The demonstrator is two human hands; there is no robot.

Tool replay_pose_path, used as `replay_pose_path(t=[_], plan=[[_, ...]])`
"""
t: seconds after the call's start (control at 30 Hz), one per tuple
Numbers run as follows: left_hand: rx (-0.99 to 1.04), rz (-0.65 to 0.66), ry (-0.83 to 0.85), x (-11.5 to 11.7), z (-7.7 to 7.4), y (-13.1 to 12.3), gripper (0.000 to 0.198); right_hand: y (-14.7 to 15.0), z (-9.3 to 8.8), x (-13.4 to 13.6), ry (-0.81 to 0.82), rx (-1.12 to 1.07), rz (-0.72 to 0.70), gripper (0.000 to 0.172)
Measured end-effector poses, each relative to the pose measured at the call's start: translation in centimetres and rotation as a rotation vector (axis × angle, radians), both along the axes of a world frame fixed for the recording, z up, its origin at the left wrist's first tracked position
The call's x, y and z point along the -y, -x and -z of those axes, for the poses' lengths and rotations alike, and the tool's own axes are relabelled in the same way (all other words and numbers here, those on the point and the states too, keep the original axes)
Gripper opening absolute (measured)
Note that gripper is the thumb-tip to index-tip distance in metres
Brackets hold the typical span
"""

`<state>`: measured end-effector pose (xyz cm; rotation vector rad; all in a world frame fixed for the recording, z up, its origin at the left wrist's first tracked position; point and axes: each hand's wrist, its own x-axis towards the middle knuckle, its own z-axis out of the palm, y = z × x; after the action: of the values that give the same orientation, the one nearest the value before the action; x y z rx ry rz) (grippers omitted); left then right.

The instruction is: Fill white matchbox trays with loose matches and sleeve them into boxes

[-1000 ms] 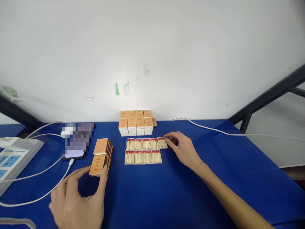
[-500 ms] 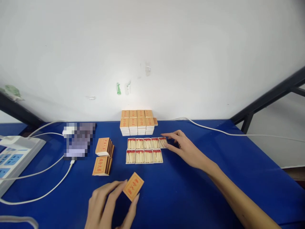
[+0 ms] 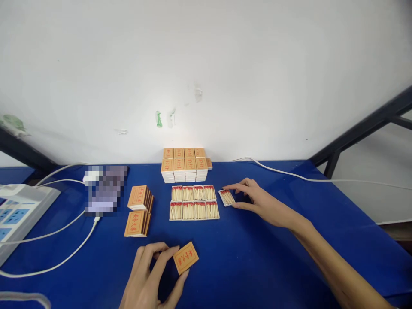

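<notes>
Between the thumb and fingers of my left hand [image 3: 157, 274] is an orange matchbox sleeve [image 3: 186, 258] with red characters on it, near the front of the blue table. My right hand [image 3: 254, 199] pinches a white matchbox tray [image 3: 227, 198] filled with red-tipped matches, tilted a little, just right of the other trays. Two rows of open match trays [image 3: 194, 210] lie side by side in the middle. Left of them stand two short stacks of orange sleeves [image 3: 137, 196]. Whether the sleeve in my left hand is hollow does not show.
Behind the trays, stacked matchboxes [image 3: 184, 165] stand against the white wall [image 3: 257, 86]. A power strip [image 3: 28, 214], white cables [image 3: 74, 259] and a pixelated phone [image 3: 107, 189] lie at the left. Another white cable [image 3: 280, 175] crosses the back right, near a black metal frame [image 3: 357, 141].
My right hand has drawn the end tray of the back row away to the right and turned it. My left hand has moved slightly right and rotated the orange sleeve.
</notes>
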<state>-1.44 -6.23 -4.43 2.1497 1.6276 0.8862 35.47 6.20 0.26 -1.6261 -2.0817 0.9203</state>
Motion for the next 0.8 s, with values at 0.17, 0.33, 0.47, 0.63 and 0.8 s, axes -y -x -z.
replay_pose_path(t=[0.17,0.33,0.47,0.63,0.8], plan=[[-0.062,0.055,-0.020,-0.7,0.2,0.5,0.042,-1.1,-0.9,2.5,0.055,0.047,-0.020,0.057],[-0.013,0.042,0.043,-1.0,0.3,-0.3,0.035,1.3,0.4,4.9,-0.133,0.053,0.230,0.057],[0.036,0.032,0.091,-0.9,0.0,-0.8,0.032,4.2,2.5,5.4,-0.294,0.086,0.468,0.051],[0.081,-0.005,0.105,-0.7,-0.7,-0.7,0.037,5.4,3.6,5.4,-0.318,0.106,0.496,0.040],[0.205,-0.041,0.152,-0.5,-1.1,-0.9,0.036,5.1,3.5,5.6,-0.328,0.120,0.464,0.036]])
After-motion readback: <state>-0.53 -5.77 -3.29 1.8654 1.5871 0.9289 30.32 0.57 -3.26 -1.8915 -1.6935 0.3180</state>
